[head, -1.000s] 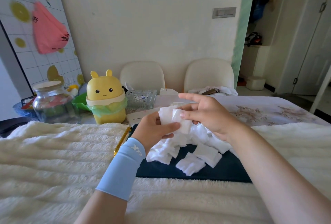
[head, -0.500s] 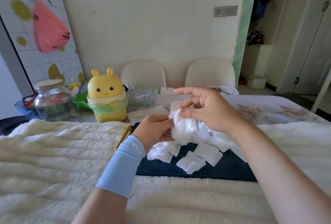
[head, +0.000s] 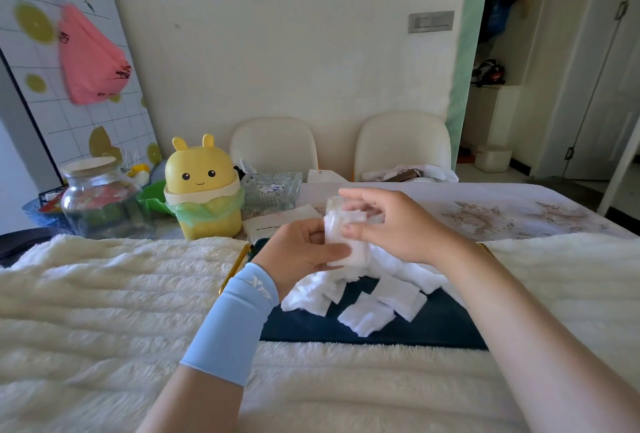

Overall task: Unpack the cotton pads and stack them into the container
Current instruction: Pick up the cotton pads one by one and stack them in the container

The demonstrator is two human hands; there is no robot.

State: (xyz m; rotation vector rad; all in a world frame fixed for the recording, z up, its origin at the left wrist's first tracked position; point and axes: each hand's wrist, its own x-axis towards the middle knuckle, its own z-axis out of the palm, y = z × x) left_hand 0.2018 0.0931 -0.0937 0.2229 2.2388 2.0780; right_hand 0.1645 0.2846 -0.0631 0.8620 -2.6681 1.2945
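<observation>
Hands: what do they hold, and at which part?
A stack of pads: left hand grips its lower left side, right hand its top and right edge.

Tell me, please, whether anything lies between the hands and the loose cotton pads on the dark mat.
Nothing visible does. The left hand and right hand hold a small stack of cotton pads directly above the loose pads on the dark mat.

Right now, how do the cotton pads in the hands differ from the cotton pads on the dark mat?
The pads in the hands form an upright stack, gripped between left hand and right hand. The pads on the dark mat lie loose, scattered, untouched. Both are white squares.
</observation>
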